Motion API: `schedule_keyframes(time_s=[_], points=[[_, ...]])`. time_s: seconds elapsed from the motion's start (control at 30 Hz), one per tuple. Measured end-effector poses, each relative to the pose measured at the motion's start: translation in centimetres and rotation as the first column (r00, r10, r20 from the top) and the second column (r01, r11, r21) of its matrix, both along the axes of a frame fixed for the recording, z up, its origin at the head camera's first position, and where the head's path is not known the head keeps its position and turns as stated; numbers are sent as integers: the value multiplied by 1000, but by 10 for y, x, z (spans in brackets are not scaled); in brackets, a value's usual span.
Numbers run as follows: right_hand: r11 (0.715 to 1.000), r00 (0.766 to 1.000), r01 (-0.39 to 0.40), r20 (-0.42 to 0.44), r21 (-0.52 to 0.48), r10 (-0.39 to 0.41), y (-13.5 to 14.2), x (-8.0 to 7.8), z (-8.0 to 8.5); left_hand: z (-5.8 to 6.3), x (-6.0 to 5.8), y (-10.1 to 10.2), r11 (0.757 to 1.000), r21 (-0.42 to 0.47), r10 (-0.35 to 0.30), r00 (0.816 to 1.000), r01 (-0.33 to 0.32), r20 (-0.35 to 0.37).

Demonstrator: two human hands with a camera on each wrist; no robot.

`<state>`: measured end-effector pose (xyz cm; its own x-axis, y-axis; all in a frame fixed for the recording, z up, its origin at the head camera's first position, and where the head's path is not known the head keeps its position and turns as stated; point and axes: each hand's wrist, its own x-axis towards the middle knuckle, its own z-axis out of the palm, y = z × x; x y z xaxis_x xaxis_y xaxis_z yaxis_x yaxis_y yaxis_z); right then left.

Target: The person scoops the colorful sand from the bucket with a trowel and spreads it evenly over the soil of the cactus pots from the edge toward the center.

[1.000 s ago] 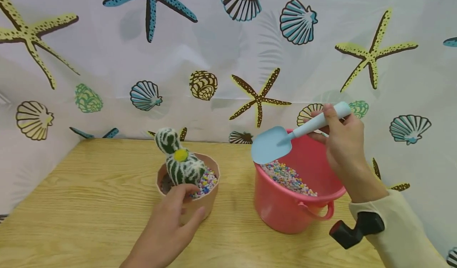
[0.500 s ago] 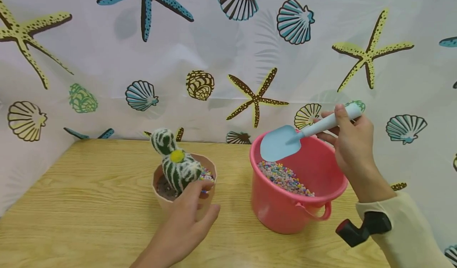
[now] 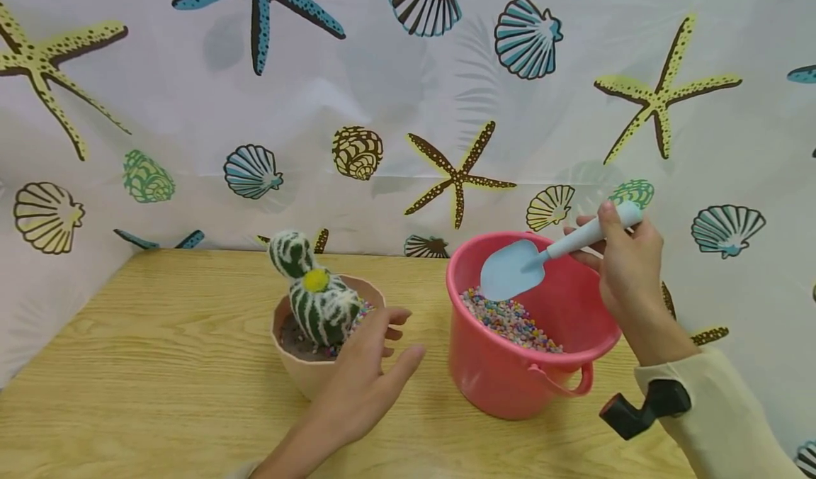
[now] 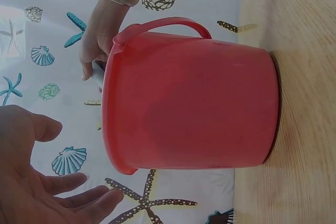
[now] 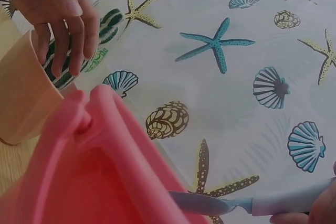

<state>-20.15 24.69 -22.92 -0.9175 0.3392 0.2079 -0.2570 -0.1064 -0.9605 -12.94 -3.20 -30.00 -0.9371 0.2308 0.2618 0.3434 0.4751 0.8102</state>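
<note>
In the head view my right hand (image 3: 631, 270) grips the handle of a light blue trowel (image 3: 513, 270). Its blade is inside the mouth of a pink bucket (image 3: 494, 380), just above small multicoloured beads (image 3: 510, 319). My left hand (image 3: 360, 383) holds nothing; it hovers in front of a peach plant pot (image 3: 296, 369), fingers loosely spread toward the bucket. A knitted-looking green and white cactus (image 3: 325, 309) with a yellow spot leans in the pot. Dark filling shows at its left, beads at its right, partly hidden by my hand.
Pot and bucket stand side by side on a wood-grain table (image 3: 159, 365), a gap between them. The bucket's handle (image 3: 570, 387) hangs at its front right. A white cloth (image 3: 382, 96) with starfish and shells rises behind. A black device (image 3: 644, 408) sits on my right wrist.
My left hand has moved right, from over the pot's front toward the gap. The trowel has shifted right and been lowered from above the bucket's left rim into its mouth.
</note>
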Motion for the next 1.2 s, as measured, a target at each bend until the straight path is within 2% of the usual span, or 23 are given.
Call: schedule_keyframes(time_s=[0.3, 0.5, 0.93, 1.2], points=[[997, 998, 46, 30, 64, -48, 4, -5, -7, -3, -13, 10, 1000, 9, 1, 1000, -1, -18], [994, 994, 54, 94, 95, -63, 8, -7, -11, -4, -23, 16, 1000, 28, -14, 1000, 14, -10], [987, 986, 52, 152, 153, -75, 7, -12, -20, -6, -39, 29, 996, 71, -60, 998, 58, 36], [978, 984, 34, 163, 204, -68, 5, -15, -23, -3, -48, 33, 997, 43, -66, 997, 64, 36]])
